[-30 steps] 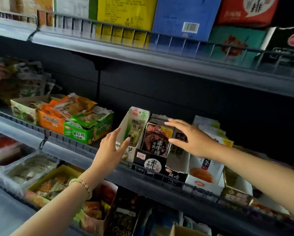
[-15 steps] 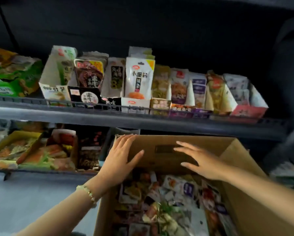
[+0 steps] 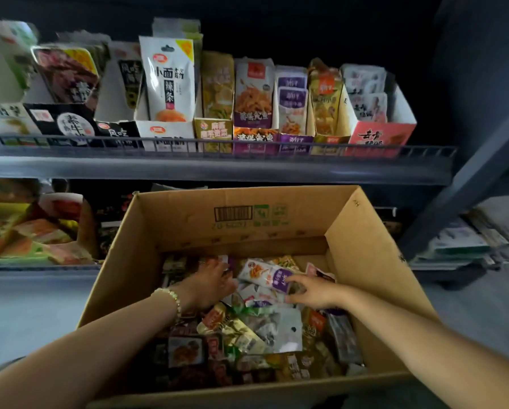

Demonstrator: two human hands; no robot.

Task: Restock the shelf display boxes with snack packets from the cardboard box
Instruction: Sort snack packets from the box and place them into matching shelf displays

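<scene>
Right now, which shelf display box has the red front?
The display box at the far right end of the row: its front panel is red with dark lettering; the others are gold, purple, white or black.

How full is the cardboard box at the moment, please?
Partly full: loose snack packets cover the floor of the cardboard box, and its upper walls are bare.

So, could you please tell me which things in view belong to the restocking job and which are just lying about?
Job: cardboard box; snack packets inside it; left hand; right hand; shelf display boxes.
Lying about: lower-shelf packets; stacked goods at right.
</scene>
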